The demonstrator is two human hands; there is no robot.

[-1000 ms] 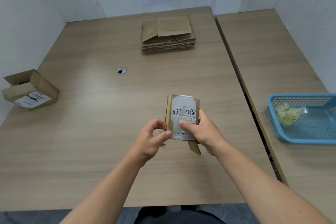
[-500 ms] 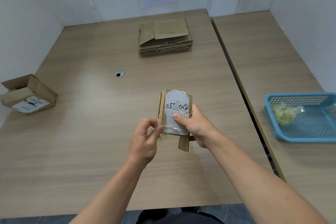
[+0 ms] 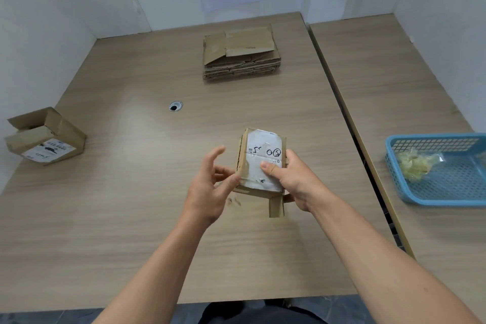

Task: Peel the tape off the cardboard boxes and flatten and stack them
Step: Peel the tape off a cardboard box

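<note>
- Small cardboard box (image 3: 260,163): held above the desk (image 3: 131,218), well nearer the person than the stack of flattened boxes (image 3: 242,55). White shipping label (image 3: 263,158) faces up, and one flap (image 3: 276,206) hangs loose from the near end.
- Handling, judged: light, thin corrugated board. The walls are stiff enough to grip but likely to crush or fold under firm pressure. The glossy clear tape over the label looks slick, so a lifted edge or corner is the best place to start a peel. Hold by two opposite walls, keeping clear of the taped seam.
- Right hand (image 3: 294,179): clamped on the box, thumb pressed flat on the label, fingers wrapped behind and mostly hidden.
- Left hand (image 3: 210,187): fingers (image 3: 215,155) spread apart and loosely bent. The thumb tip touches the box's left wall, and no grip is plainly shown.
- Open box (image 3: 44,137): far left of the stack, flaps up, still to be done.
- Blue basket (image 3: 441,168): right of the stack and nearer, holding crumpled tape (image 3: 415,166).
</note>
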